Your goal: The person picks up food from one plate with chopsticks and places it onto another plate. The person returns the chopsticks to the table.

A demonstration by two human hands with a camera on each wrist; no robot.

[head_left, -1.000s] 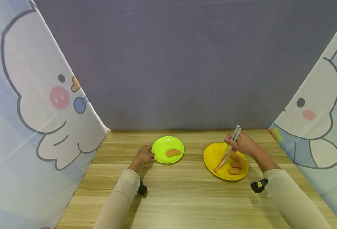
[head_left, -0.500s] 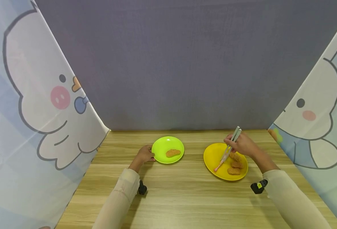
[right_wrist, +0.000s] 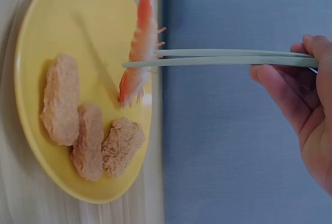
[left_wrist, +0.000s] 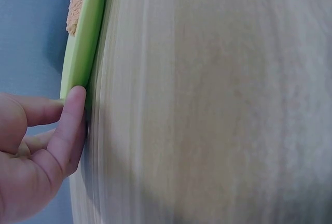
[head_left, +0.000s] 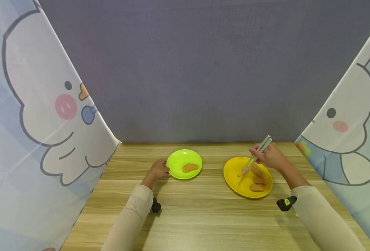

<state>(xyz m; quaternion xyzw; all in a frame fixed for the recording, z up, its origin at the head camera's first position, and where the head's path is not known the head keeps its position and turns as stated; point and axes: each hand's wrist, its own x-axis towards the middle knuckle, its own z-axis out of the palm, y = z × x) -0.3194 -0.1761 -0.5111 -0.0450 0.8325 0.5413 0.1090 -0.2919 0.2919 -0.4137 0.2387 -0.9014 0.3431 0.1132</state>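
My left hand point(head_left: 158, 169) pinches the rim of a lime green plate point(left_wrist: 85, 53) between thumb and fingers. One breaded, nugget-like piece point(head_left: 190, 167) lies on that plate. On the right, my right hand point(head_left: 270, 156) holds a pair of pale green chopsticks point(right_wrist: 223, 60). Their tips clasp an orange and white shrimp point(right_wrist: 142, 40), raised above a yellow plate point(head_left: 232, 172); its shadow falls on the plate. Three brown breaded pieces stay on the yellow plate: one crumbly point(right_wrist: 123, 146) and two smoother, longer ones, the outer piece point(right_wrist: 61, 99) nearest the rim.
Both plates stand on a wood-grain table point(head_left: 197, 216), with bare wood between them. A grey cloth wall point(head_left: 204, 73) rises behind the far edge. Cartoon-printed cloths, a left one point(head_left: 46, 104) and a right one point(head_left: 354, 139), flank the table.
The chopsticks have lifted the shrimp off the yellow plate and turned it, as my right hand moved slightly up and right. My left hand and the green plate have stayed put.
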